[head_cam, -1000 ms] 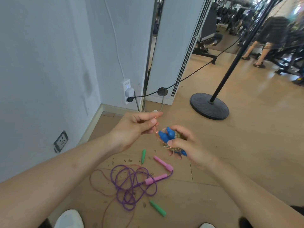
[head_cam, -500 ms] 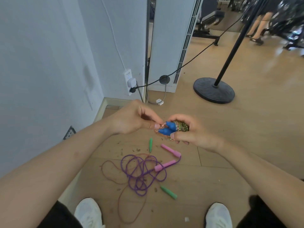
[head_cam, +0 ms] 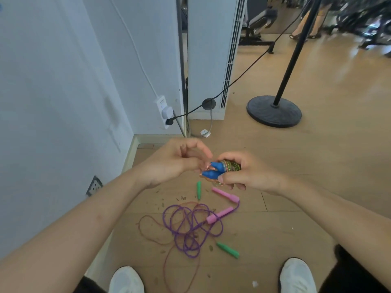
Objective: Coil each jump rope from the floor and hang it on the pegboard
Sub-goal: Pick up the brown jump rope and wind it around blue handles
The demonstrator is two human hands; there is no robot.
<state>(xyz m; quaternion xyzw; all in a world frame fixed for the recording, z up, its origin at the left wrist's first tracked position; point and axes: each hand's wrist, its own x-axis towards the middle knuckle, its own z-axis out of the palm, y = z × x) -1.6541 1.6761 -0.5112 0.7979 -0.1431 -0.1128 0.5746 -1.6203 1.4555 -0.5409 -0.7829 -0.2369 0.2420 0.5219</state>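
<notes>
Grip, head view: your right hand (head_cam: 251,176) is clenched round the coiled rope (head_cam: 231,166); your left hand (head_cam: 175,161) curls at its 9 o'clock, but any pinch on the cord is too blurred to call.
Axis: blue handles (head_cam: 213,171) poke out toward 9 o'clock, straight at your left hand.
Next rope: purple rope (head_cam: 190,227) sprawls at 6 o'clock, below both hands.
Room: wall (head_cam: 63,102) crowds 9 o'clock, and the floor (head_cam: 317,187) runs wide toward 3. Pegboard is not in sight.

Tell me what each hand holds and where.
Right hand grips the blue-handled rope around its wound coil, thumb on a handle. Left hand touches its cord end; pinch unclear.
</notes>
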